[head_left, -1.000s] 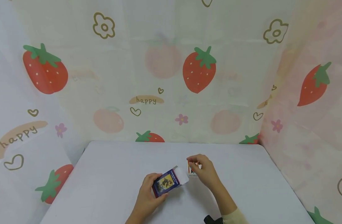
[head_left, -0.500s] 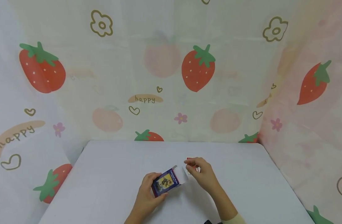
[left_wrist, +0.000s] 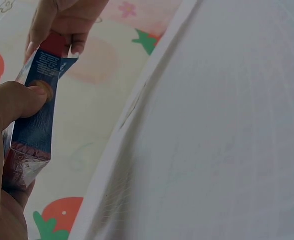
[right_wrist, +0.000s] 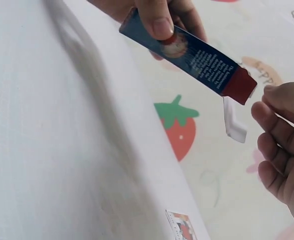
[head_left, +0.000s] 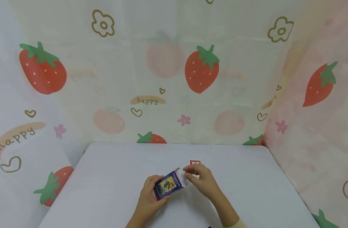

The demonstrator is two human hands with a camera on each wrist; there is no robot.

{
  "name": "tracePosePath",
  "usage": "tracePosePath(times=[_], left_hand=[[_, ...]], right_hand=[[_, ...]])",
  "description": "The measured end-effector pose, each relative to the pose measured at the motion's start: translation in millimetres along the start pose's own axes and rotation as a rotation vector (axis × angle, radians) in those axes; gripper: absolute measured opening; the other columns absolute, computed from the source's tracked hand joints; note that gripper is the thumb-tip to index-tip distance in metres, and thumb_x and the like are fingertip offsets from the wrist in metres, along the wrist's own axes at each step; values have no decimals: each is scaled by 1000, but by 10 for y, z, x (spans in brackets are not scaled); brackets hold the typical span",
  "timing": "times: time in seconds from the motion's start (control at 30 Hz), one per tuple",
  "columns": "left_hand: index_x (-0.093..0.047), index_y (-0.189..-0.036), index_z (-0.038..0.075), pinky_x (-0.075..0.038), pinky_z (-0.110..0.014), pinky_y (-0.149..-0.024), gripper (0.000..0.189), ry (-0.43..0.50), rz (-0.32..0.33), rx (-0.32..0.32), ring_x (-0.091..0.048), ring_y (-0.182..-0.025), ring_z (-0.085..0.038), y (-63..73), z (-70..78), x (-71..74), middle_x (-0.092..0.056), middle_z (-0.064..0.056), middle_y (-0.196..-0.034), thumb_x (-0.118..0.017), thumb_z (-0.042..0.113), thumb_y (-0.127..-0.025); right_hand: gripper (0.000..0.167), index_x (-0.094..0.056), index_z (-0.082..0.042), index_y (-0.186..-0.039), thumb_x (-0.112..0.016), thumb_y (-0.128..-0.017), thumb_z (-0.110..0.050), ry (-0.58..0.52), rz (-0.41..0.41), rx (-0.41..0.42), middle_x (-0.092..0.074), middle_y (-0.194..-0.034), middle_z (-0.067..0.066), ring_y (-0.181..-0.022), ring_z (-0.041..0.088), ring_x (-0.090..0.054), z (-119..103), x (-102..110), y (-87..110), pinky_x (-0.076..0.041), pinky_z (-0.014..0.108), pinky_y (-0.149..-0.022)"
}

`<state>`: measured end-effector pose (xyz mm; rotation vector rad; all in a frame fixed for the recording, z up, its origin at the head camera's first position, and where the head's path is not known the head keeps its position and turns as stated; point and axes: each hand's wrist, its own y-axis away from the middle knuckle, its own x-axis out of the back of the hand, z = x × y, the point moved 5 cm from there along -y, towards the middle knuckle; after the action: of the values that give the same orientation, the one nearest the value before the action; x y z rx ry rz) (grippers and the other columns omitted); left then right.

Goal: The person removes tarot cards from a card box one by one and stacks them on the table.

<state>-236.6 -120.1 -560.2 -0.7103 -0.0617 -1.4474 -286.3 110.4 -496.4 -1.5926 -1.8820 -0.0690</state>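
Left hand (head_left: 149, 197) grips blue oblong cardboard box (head_left: 167, 185); empty right hand (head_left: 202, 180) hovers beside white card flap (right_wrist: 236, 129): we should brace box, sparing flap.

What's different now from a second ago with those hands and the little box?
The right hand has moved left, away from over the card and up to the open end of the box. More of the card shows now, lying on the table; whether the fingers held it before is unclear. Unchanged: the left hand holds the box in much the same place.
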Motion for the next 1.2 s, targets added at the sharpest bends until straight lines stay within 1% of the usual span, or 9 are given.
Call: tracePosePath(times=[0.23, 0.33, 0.5, 0.6, 0.7, 0.83, 0.9, 1.07, 1.2], left_hand=[[-58, -138, 23, -49, -40, -108, 78, 20, 5, 25, -54, -121, -7, 0, 14, 5, -53, 13, -132, -95, 15, -70], [-58, -138, 20, -49, -39, -107, 78, 11, 8, 25, -54, -121, -7, -5, 21, 4, -53, 13, -132, -95, 14, -70], [-59, -138, 15, -49, -39, -107, 78, 11, 7, 19, -53, -120, -8, -12, 26, 6, -53, 11, -132, -95, 13, -69], [-59, -138, 16, -49, -40, -107, 78, 15, 6, 16, -54, -120, -8, -10, 20, 8, -53, 11, -132, -95, 14, -69], [-58, -137, 20, -49, -40, -106, 77, -2, 6, 8, -54, -120, -9, 0, 8, 6, -53, 10, -131, -95, 15, -70], [-57, -137, 25, -50, -39, -106, 77, -16, 5, 1, -54, -120, -10, 4, 13, 4, -53, 10, -131, -94, 17, -71], [-57, -137, 23, -50, -40, -106, 77, -13, 7, -2, -55, -120, -10, 2, 21, 5, -53, 10, -131, -95, 16, -70], [-59, -137, 17, -50, -41, -106, 77, 5, 8, 9, -54, -120, -8, -4, 30, 1, -53, 12, -131, -95, 15, -69], [-59, -137, 21, -50, -40, -106, 77, 10, 3, 15, -54, -120, -8, -2, 33, -3, -53, 12, -131, -95, 16, -69]], right_hand=[[15, -76, -24, -105, -79, -91, -21, 31, -55, 8, -68, -94, -17, -90, 11, -62, -22, -58, 21, -53, 32, -80], [15, -76, -26, -105, -79, -91, -25, 42, -80, -7, -68, -94, -18, -90, 10, -61, -5, -93, 27, -51, 31, -79], [17, -76, -27, -106, -80, -89, -28, 54, -101, -26, -69, -96, -19, -92, 7, -60, 43, -144, 27, -53, 39, -82], [18, -76, -25, -106, -80, -89, -27, 55, -112, -20, -70, -97, -18, -92, 8, -60, 51, -162, 31, -53, 41, -82], [18, -77, -24, -106, -81, -88, -26, 56, -122, -10, -70, -96, -17, -92, 11, -61, 58, -182, 36, -53, 40, -81], [19, -77, -23, -105, -82, -87, -22, 43, -122, 1, -71, -95, -17, -93, 16, -63, 64, -195, 37, -53, 42, -82], [19, -77, -23, -105, -82, -87, -21, 38, -123, 1, -70, -94, -16, -93, 19, -63, 70, -201, 34, -54, 44, -84], [20, -76, -23, -104, -83, -85, -17, 49, -121, -8, -69, -91, -16, -93, 21, -63, 87, -215, 36, -53, 42, -84], [21, -76, -22, -103, -83, -84, -14, 63, -120, -16, -68, -89, -16, -92, 21, -62, 84, -219, 46, -53, 40, -83]])
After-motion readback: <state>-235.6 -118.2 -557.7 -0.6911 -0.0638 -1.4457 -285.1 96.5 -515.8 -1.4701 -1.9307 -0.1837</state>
